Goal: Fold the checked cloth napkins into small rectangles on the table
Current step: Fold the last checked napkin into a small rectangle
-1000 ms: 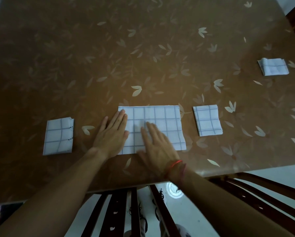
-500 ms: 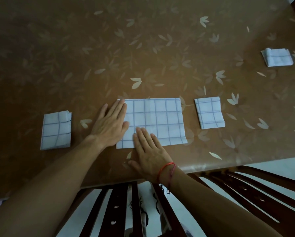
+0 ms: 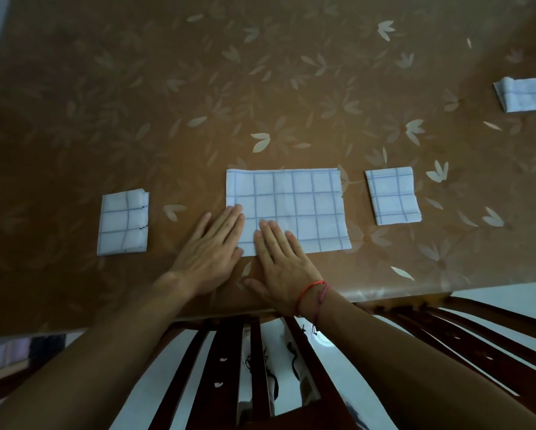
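A white napkin with blue checks (image 3: 294, 203) lies flat as a wide rectangle near the table's front edge. My left hand (image 3: 211, 252) rests palm down at its lower left corner, fingertips on the cloth. My right hand (image 3: 282, 262) lies flat beside it, fingers on the napkin's lower edge, a red string on the wrist. Both hands hold nothing. A small folded napkin (image 3: 123, 222) sits to the left, another folded napkin (image 3: 392, 195) to the right, and a third folded napkin (image 3: 524, 94) at the far right.
The brown table (image 3: 260, 88) has a glossy leaf-patterned cover. Its front edge (image 3: 415, 291) runs just behind my wrists. Dark wooden chair slats (image 3: 254, 367) stand below the edge, with more slats (image 3: 477, 330) at the lower right.
Both hands have slid back toward me over the napkin, the right one from its middle to its lower edge. The view has shifted slightly; the napkins lie as before.
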